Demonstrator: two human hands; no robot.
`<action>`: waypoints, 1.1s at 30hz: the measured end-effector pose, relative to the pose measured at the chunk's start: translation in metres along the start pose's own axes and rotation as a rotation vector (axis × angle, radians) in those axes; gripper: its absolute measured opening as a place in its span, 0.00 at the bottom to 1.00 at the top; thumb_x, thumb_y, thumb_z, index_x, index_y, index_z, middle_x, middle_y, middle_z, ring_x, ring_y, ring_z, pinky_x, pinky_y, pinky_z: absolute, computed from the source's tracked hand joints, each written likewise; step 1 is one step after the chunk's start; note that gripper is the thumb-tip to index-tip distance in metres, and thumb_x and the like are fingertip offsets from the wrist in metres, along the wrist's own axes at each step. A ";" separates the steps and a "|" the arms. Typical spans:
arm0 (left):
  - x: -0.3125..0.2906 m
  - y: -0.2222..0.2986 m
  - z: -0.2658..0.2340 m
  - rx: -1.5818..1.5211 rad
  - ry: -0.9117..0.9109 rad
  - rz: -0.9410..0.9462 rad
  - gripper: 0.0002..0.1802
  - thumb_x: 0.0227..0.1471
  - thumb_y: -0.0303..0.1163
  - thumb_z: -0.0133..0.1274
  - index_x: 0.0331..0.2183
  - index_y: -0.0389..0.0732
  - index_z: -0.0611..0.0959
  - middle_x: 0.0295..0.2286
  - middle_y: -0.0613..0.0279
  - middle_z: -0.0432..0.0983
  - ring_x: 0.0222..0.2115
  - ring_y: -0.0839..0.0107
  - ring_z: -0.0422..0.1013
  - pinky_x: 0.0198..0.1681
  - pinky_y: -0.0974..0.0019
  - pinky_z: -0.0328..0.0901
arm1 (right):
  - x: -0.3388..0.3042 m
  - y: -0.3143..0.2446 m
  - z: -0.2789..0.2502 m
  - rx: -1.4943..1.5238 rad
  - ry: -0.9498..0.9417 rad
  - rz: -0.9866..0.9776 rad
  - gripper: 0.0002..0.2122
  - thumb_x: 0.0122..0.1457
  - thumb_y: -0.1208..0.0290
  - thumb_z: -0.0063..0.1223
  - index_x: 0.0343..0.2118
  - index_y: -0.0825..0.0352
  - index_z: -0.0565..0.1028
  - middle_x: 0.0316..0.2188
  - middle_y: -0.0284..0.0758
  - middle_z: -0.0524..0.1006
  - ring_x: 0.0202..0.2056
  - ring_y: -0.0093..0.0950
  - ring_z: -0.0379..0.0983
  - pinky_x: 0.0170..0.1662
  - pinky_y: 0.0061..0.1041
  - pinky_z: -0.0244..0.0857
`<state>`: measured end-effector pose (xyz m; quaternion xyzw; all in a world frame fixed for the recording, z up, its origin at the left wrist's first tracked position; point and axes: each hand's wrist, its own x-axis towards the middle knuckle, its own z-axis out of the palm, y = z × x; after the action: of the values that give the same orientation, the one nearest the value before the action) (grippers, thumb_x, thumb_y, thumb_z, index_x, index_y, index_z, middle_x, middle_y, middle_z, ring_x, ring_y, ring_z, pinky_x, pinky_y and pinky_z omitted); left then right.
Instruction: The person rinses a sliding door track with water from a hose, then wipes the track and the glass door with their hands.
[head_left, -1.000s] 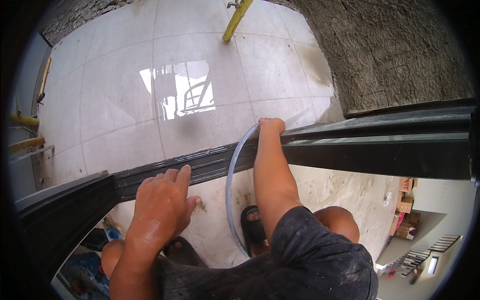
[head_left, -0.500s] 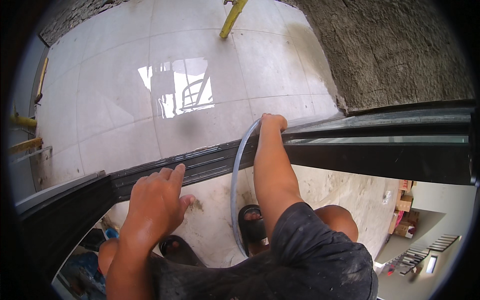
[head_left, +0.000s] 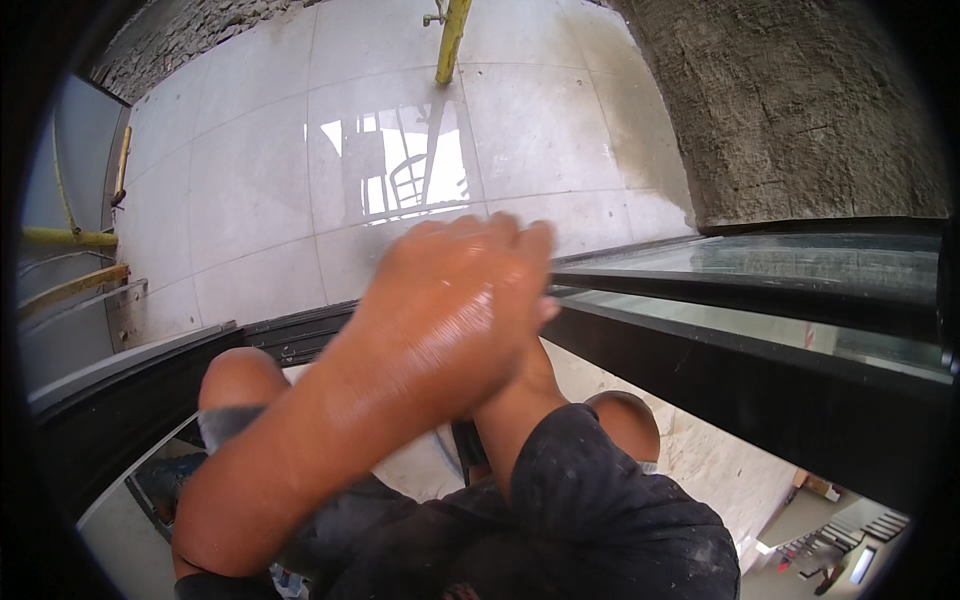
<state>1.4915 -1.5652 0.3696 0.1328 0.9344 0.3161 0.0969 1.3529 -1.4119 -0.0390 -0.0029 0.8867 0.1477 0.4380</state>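
My left hand (head_left: 465,290), wet and shiny on its back, reaches across over my right hand. Its fingers are bent forward and smeared by motion, so whether they grip anything does not show. My right forearm (head_left: 525,395) comes up beneath it; the right hand is almost wholly covered. A short stretch of grey hose (head_left: 449,455) shows below my left forearm, and its upper part is hidden. Both hands are above the black door track (head_left: 300,335), near the edge of the wet pale tiles (head_left: 250,205).
Black-framed sliding glass panels (head_left: 740,360) stand close on the right. A rough cement surface (head_left: 790,120) is at the far right. Beyond the track, a yellow pole (head_left: 452,45) meets the tiles. Yellow bars (head_left: 70,238) are at the left. A stair railing (head_left: 840,540) shows lower right.
My left hand has swung from the left of the track over to my right hand, covering it. The hose, earlier in my right hand, is now mostly hidden. The view has shifted slightly.
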 end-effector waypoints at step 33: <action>0.055 -0.153 0.047 -0.028 -0.258 0.288 0.15 0.52 0.37 0.57 0.38 0.36 0.77 0.31 0.50 0.78 0.33 0.53 0.76 0.37 0.54 0.67 | 0.026 0.067 -0.022 -0.175 0.039 0.239 0.20 0.65 0.60 0.39 0.59 0.49 0.70 0.60 0.23 0.69 0.61 0.24 0.65 0.57 0.31 0.67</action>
<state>1.4238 -1.6388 0.2332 0.3031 0.8811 0.3199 0.1715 1.3108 -1.3501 -0.0294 0.0615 0.8727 0.2756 0.3982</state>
